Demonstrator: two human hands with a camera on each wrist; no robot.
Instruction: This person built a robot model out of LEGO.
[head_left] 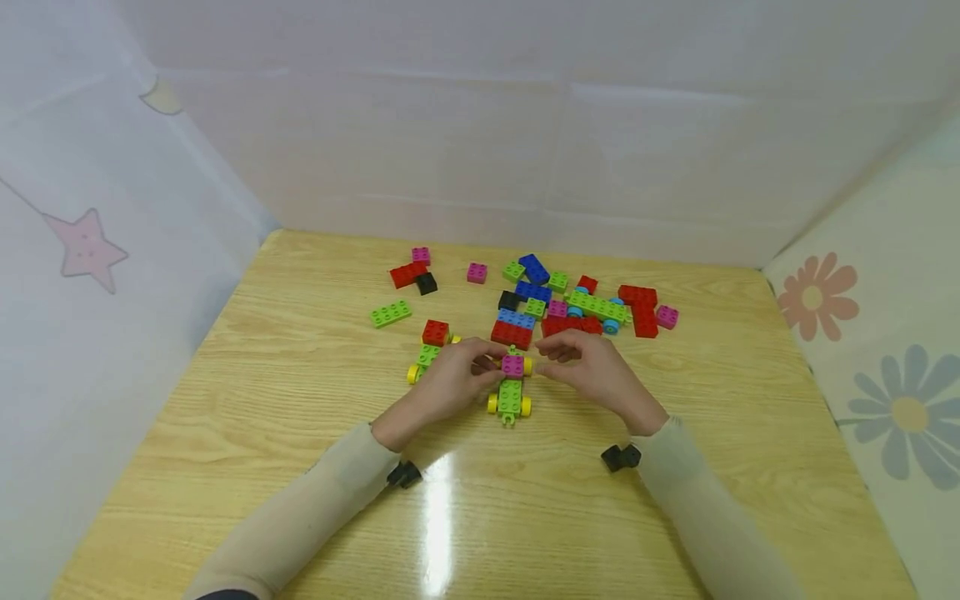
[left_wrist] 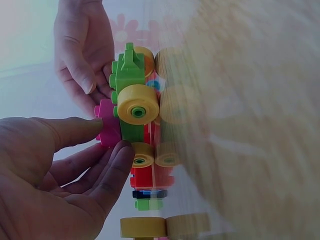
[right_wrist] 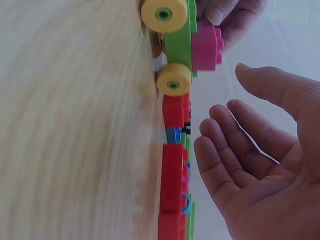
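Note:
A green toy car base [head_left: 510, 398] with yellow wheels stands on the table between the hands. On its far part sits a magenta brick [head_left: 513, 366]. My left hand [head_left: 459, 372] pinches that brick between thumb and fingers, as the left wrist view also shows. To the right of the car, my right hand [head_left: 588, 367] is held with loosely bent fingers, and its palm [right_wrist: 270, 185] holds nothing. A second green car base [head_left: 428, 356] with yellow wheels, bearing a red brick [head_left: 436, 332], is partly hidden behind the left hand.
Beyond the car lie red and light-blue bricks [head_left: 516, 318]. A green base with blue wheels [head_left: 597, 306] and several bricks are at the back right. At the back left are a green brick [head_left: 391, 313], a red brick [head_left: 407, 275] and a black brick [head_left: 426, 283].

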